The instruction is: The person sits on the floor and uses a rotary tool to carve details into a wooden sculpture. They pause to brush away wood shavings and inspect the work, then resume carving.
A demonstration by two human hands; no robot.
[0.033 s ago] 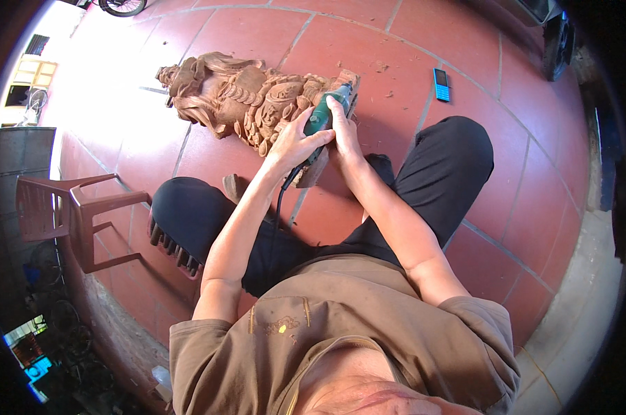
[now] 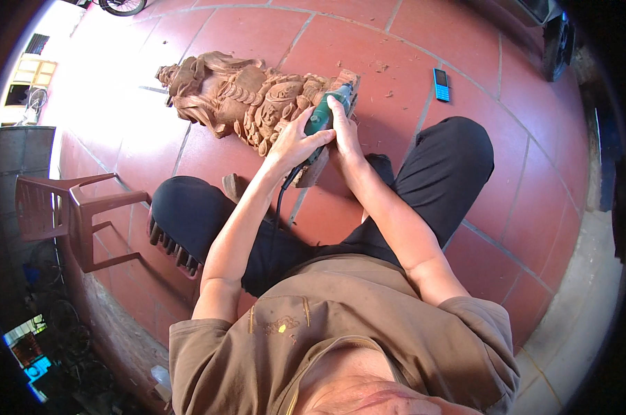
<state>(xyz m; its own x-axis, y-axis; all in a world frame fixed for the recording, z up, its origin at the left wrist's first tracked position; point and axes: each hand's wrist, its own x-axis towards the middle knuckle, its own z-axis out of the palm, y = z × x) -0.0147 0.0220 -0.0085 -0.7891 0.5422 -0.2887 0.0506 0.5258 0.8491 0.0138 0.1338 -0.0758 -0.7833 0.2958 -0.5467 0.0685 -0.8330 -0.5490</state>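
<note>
A green power tool with a dark cord, which looks like a rotary grinder [image 2: 320, 119], is gripped by both hands. My left hand [image 2: 297, 145] wraps around its body from the left, thumb across it. On the other side, my right hand [image 2: 345, 131] closes on the tool with its thumb along the top. The tool's tip lies over the base end of a brown carved wooden figure [image 2: 250, 97], lying on its side on the tiles. Its exact contact with the wood cannot be made out. The cord [image 2: 279, 207] runs down between my forearms.
A blue phone [image 2: 441, 85] lies on the red tiled floor [image 2: 492, 166] to the right. On the left stand a brown plastic chair [image 2: 81, 207] and, by my knee, a tray of chisel-like tools [image 2: 174, 249]. A wood block [image 2: 233, 187] sits near my left forearm; wood chips [image 2: 382, 67] are scattered beyond.
</note>
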